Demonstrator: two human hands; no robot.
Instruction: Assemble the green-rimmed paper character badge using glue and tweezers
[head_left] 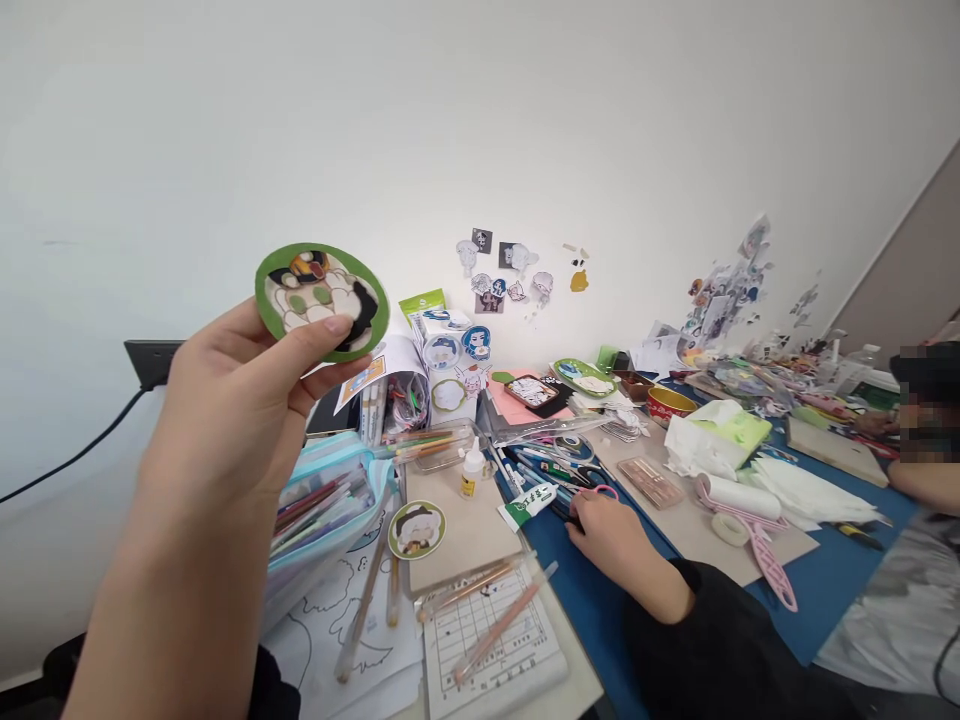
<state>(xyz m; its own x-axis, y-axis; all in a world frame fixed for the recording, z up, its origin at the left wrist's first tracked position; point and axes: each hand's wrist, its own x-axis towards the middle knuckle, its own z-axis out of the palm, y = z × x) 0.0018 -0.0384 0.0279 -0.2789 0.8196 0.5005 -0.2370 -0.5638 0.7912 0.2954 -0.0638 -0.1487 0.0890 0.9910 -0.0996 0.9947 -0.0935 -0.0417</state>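
Observation:
My left hand (247, 370) is raised at the left, pinching a round green-edged cartoon patch (307, 295) between thumb and fingers. The picture on it faces me. On the blue table, my right hand (611, 535) reaches into a heap of pens and tools (551, 460). Its fingers are curled at a dark item that I cannot make out, and a pink looped handle (606, 491) is just behind them. A green and white tube (529, 507) lies to the left of that hand. A similar round patch (417, 530) rests on the beige board (450, 555).
A small glue bottle (472, 472) stands on the board. A pale blue pen case (330, 500) sits below my left hand. Pens lie across a gridded sheet (495, 640). To the right are a pink lint roller (750, 510) and tissues (701, 440). Another person's arm (922, 485) shows far right.

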